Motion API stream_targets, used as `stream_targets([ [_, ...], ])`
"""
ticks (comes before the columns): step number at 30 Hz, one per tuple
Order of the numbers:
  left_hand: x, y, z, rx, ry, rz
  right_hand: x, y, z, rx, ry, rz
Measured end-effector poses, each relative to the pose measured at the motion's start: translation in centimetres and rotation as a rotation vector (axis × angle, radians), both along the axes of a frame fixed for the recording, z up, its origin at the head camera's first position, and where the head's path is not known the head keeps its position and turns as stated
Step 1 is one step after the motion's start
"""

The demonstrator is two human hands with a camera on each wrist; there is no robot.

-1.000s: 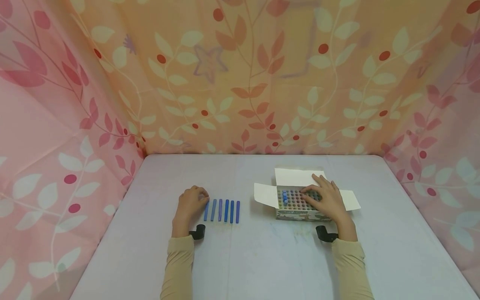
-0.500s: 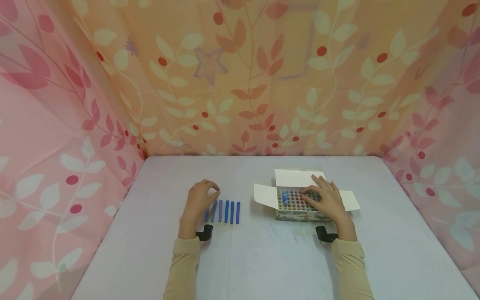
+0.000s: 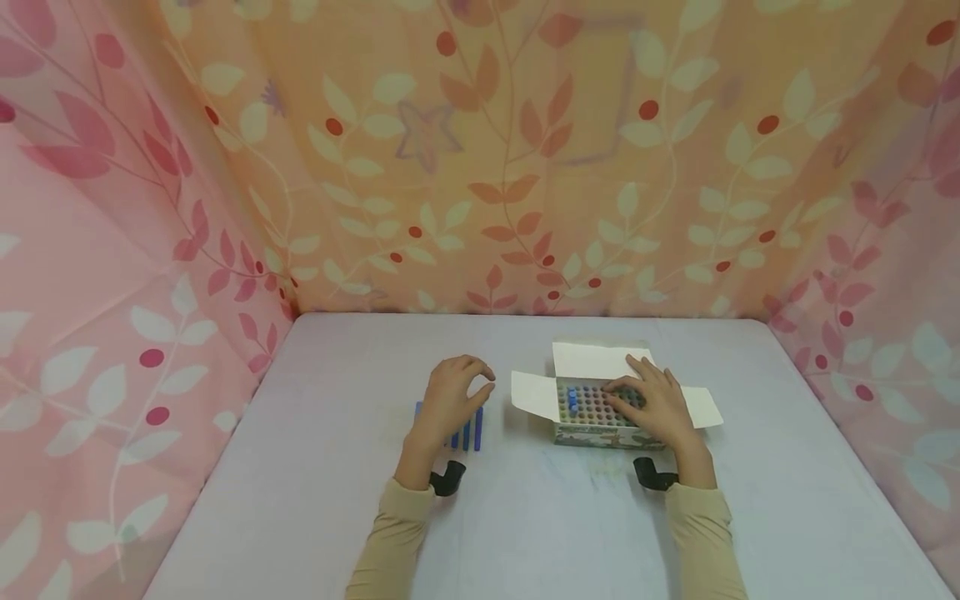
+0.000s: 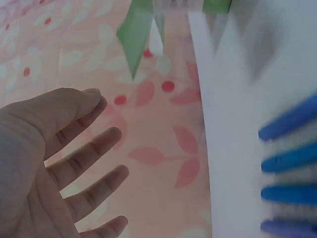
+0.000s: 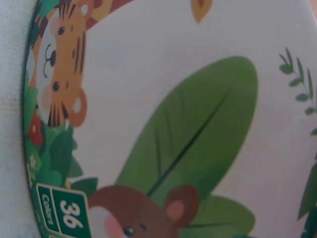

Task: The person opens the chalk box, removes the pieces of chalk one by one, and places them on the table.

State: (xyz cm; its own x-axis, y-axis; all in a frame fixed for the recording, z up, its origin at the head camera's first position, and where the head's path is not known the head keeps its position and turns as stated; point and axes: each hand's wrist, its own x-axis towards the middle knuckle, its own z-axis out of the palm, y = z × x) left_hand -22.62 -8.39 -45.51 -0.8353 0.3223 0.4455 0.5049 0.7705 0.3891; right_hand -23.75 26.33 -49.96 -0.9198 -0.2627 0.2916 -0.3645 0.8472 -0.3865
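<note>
My left hand (image 3: 453, 400) hovers over a row of blue and purple markers (image 3: 478, 429) on the table, hiding part of the row. In the left wrist view its fingers (image 4: 94, 196) are spread and hold nothing, with several markers (image 4: 292, 163) lying to the right. My right hand (image 3: 656, 404) rests at an opened carton (image 3: 600, 438) filled with upright coloured markers. Its thumb and index finger touch down near the marker ends; whether they pinch one cannot be made out. A few blue marker ends (image 3: 573, 402) stick up higher than the others.
The carton's white flaps (image 3: 536, 396) stick out at both sides and the back. Animal and leaf pictures cover the carton's wall (image 5: 163, 124) in the right wrist view. A floral curtain (image 3: 502, 167) encloses the white table (image 3: 525, 533).
My left hand has left the leftmost marker and moved right across the row towards the carton. The right hand stays at the carton, and the head view has tilted slightly.
</note>
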Motion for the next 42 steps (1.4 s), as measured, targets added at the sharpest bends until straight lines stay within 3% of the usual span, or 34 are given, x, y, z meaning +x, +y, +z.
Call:
stream_targets([
  [9,-0.1,3.7,-0.1,-0.02,0.055,-0.101,0.1,-0.1,0.0,0.0,0.002,-0.002],
  [22,-1.2,8.3,-0.6,-0.161,-0.008,-0.171,0.0,-0.1,0.0,0.004,-0.002,-0.012],
  [28,-1.0,9.5,-1.2,-0.195,-0.075,-0.195,0.0,-0.1,0.0,0.001,0.001,-0.014],
  [36,-1.0,10.4,-1.7,-0.278,-0.063,-0.202,0.1,-0.1,0.0,-0.004,0.012,-0.01],
  [42,-1.0,10.5,-1.8,-0.267,-0.066,-0.235,0.0,-0.2,0.0,-0.017,-0.006,-0.018],
])
